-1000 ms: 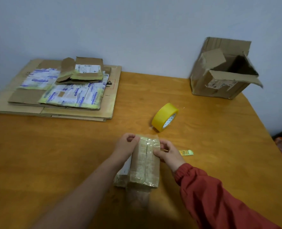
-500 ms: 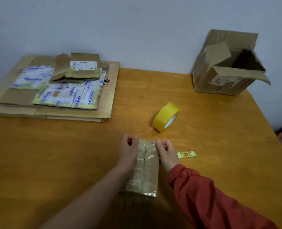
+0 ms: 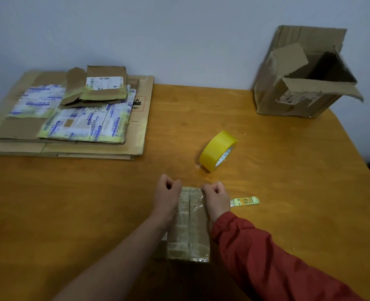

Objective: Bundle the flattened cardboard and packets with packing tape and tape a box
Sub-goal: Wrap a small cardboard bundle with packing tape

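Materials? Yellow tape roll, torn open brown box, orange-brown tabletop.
Yellow tape roll: glossy plastic film, likely; smooth sheen, printed pale core. Torn open brown box: matte corrugated cardboard; ragged flaps, creases. Orange-brown tabletop: wood or wood-look laminate, satin finish; grain lines show, which one unclear.

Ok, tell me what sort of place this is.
Probably a plain room at home or a small office, used for packing parcels: a stack of flattened cardboard, a roll of yellow tape and an open box sit on a wooden table against a bare wall.
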